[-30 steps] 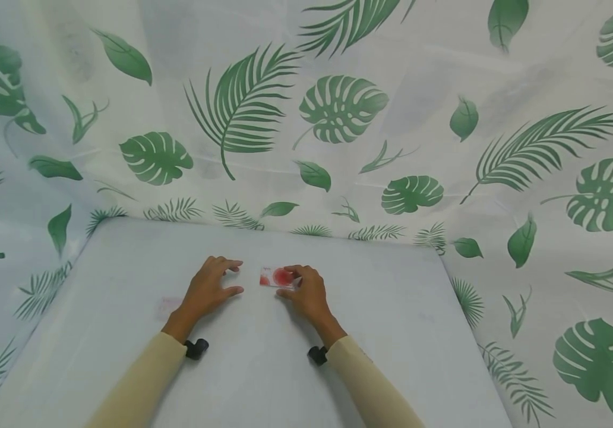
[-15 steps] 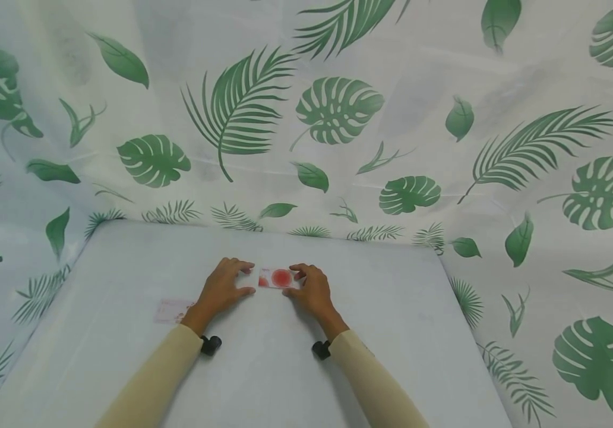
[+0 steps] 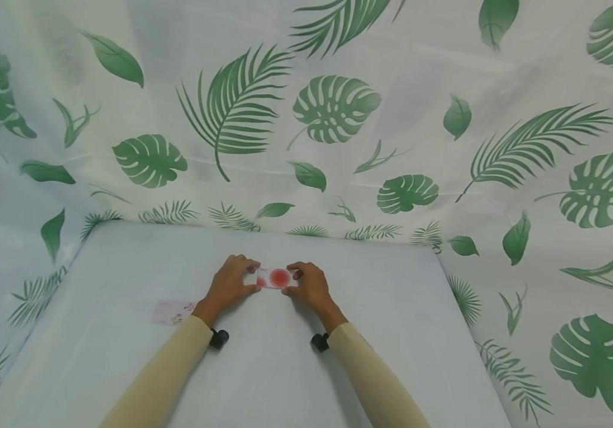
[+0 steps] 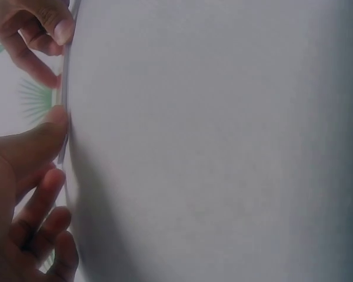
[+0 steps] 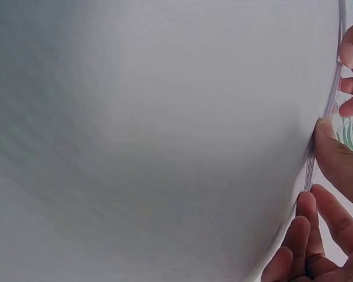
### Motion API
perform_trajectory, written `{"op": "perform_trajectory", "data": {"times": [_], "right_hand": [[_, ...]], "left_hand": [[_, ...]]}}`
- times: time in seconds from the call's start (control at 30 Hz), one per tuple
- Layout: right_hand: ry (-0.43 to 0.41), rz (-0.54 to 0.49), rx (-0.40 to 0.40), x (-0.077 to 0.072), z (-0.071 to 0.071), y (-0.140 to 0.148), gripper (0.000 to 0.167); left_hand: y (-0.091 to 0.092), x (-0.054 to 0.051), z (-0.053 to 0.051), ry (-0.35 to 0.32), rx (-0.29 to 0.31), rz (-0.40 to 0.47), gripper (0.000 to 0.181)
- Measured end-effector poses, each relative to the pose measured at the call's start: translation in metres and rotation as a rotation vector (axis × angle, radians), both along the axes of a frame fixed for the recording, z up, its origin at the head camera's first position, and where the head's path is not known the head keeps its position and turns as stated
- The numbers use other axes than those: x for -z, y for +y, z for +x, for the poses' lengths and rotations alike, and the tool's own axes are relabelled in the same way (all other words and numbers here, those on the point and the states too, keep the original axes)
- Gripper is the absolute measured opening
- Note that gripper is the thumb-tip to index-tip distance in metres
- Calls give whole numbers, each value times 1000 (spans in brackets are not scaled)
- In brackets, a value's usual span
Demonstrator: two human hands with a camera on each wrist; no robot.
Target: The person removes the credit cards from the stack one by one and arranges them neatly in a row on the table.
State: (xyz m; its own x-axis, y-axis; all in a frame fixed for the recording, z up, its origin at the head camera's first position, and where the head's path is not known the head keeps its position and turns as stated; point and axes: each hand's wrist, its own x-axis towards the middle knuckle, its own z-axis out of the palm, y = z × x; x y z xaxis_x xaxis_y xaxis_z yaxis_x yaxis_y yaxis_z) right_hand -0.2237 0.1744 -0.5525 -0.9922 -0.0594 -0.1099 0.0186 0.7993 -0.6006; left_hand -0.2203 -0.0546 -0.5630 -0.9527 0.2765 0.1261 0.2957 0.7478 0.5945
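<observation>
A small flat white card packet [image 3: 279,277] with a red circle and a red patch lies near the back middle of the table. My left hand [image 3: 231,280] grips its left end, thumb at the near edge and fingertips at the far edge. Its right end is held the same way by my right hand [image 3: 313,288]. Both wrist views show the packet edge-on: a thin edge [image 4: 65,88] in the left, and in the right a layered edge [image 5: 328,100] like several thin sheets together. Fingers cover its ends.
A pale pink printed card [image 3: 170,312] lies flat to the left, partly behind my left forearm. The white table [image 3: 274,380] ends at a leaf-patterned curtain [image 3: 264,196] at the back and sides. Each wrist wears a small black camera [image 3: 219,339].
My left hand has moved right, from apart to holding the packet's left end. The right hand has shifted slightly to the packet's right end. More of the pink card now shows.
</observation>
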Motion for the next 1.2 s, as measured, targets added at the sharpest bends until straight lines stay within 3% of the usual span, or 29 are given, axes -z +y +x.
{"op": "perform_trajectory", "data": {"times": [0.27,0.57,0.97,1.2], "right_hand": [[-21,-38,-13,-1,-2,0,51],[10,-59,-25,-1,-1,0,50],[29,-63,-32,-8,8,-8,54],[53,-82,-51,-12,17,-13,54]], "left_hand": [[4,2,-4,-4,15,-17,50],[2,0,-4,13,17,3,46],[-6,-12,8,-13,-1,5,49],[-15,-14,15,27,5,-3,50]]}}
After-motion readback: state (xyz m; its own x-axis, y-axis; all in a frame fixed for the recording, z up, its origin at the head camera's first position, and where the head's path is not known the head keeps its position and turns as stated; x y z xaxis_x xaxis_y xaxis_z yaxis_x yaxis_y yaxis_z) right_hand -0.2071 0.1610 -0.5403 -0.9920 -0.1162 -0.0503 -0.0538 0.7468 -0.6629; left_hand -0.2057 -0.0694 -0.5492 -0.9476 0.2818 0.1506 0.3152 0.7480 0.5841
